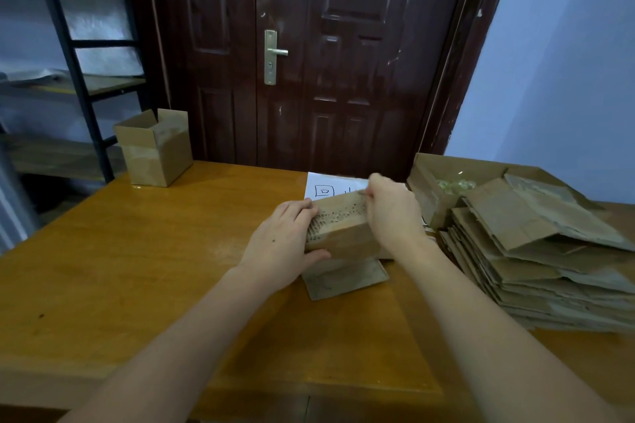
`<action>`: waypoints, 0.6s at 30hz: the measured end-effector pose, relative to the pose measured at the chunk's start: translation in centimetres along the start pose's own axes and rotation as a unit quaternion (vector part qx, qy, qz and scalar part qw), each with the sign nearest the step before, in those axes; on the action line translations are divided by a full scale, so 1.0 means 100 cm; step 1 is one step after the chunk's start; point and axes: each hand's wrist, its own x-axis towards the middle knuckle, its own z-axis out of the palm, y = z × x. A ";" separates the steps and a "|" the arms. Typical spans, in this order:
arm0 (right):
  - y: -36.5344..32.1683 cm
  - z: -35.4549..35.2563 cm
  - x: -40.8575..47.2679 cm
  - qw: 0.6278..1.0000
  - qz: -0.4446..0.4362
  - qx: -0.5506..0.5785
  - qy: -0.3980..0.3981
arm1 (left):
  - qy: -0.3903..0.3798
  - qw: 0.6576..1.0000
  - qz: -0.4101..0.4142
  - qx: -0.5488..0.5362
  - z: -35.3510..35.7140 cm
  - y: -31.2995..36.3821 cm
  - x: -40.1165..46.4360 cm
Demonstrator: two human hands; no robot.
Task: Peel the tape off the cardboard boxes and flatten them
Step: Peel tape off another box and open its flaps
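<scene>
The cardboard box (pixel 343 227) sits mid-counter (pixel 137 251), held from both sides. The left hand (pixel 285 240) curls around its left end; the right hand (pixel 391 213) pinches at its far top edge. Flattened boxes (pixel 543 261) are stacked just right.
</scene>
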 end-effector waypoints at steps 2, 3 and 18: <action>0.002 0.002 -0.004 0.998 -0.060 -0.015 -0.024 | -0.002 1.000 -0.005 -0.001 0.001 0.001 0.000; 0.005 -0.001 -0.003 0.997 -0.057 -0.006 -0.054 | -0.007 1.000 -0.004 0.004 0.000 0.001 0.000; 0.030 -0.001 -0.035 0.931 0.127 0.310 -0.147 | -0.075 0.987 -0.026 0.139 0.006 0.046 0.022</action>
